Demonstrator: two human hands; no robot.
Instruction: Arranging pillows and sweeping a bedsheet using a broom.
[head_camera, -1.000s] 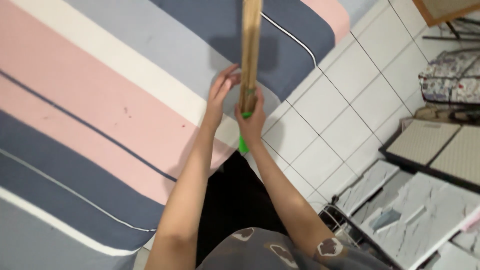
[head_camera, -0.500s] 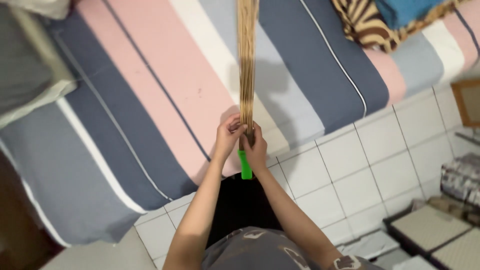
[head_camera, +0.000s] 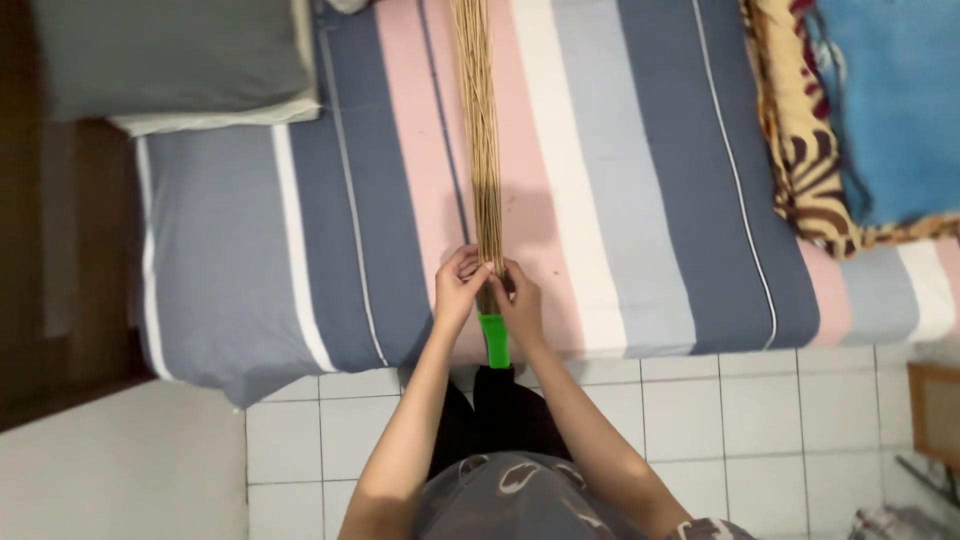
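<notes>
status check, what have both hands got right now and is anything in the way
Left hand and right hand both closed on stick broom just above its green handle. Broom over striped mattress. Nothing blocking.

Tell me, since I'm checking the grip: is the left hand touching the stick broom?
Touching. The head view shows the left hand with its fingers closed against the stick broom just above its green handle.

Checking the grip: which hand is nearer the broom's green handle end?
Right. The right hand sits directly above the green handle end; the left hand is slightly higher, beside it.
</notes>
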